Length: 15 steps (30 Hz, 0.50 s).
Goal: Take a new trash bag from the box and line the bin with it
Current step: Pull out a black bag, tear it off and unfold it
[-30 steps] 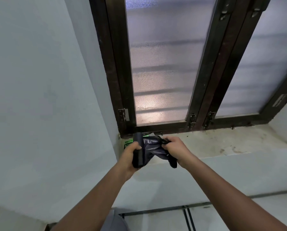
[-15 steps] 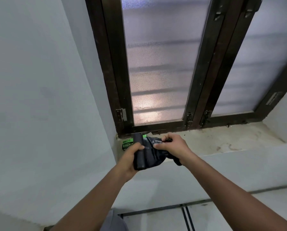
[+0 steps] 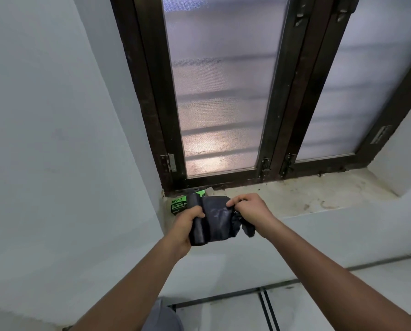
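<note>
While my left hand is wrapped around a tight roll of trash bags, fingers curled over its upper end and thumb pressing the side, my right hand pinches the loose leading bag between thumb and fingertips. Plastic is dark, thin and glossy, wrinkled into soft folds where it stretches between my hands; a crumpled tail hangs below my right wrist. Roll is cylindrical and held roughly upright, just in front of the windowsill. Box sits at the left end of the sill, in the corner against the wall: green and black cardboard, printed lettering, partly hidden behind the roll. Sill surface is pale stone, matte, with brown stains and scuffs. Window frame is dark wood, worn, with small metal hinges; panes are frosted, fine mesh texture. Wall is smooth white paint. Bin is not in view.
</note>
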Each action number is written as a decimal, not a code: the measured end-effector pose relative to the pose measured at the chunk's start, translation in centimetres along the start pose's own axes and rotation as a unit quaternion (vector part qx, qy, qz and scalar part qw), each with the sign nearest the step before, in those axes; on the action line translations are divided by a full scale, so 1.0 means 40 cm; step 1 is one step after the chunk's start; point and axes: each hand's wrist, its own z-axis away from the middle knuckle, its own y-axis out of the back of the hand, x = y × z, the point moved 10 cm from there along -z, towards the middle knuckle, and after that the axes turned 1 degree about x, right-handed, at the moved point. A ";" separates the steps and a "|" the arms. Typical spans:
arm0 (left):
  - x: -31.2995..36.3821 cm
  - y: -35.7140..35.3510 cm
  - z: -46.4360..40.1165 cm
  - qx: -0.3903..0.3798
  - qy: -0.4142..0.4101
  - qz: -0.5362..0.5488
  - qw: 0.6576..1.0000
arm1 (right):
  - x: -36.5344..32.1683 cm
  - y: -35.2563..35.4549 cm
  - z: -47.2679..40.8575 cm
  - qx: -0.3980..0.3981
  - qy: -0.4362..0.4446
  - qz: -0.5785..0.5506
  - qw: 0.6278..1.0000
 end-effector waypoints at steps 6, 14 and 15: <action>0.016 -0.036 0.017 -0.045 -0.025 -0.005 0.999 | -0.020 0.041 0.024 0.074 0.039 -0.002 0.996; 0.011 -0.051 0.014 -0.056 0.001 0.017 0.998 | -0.042 -0.003 0.035 -0.003 0.065 0.046 0.997; 0.010 -0.052 0.013 -0.059 0.003 0.023 0.998 | -0.046 -0.006 0.037 -0.007 0.067 0.051 0.996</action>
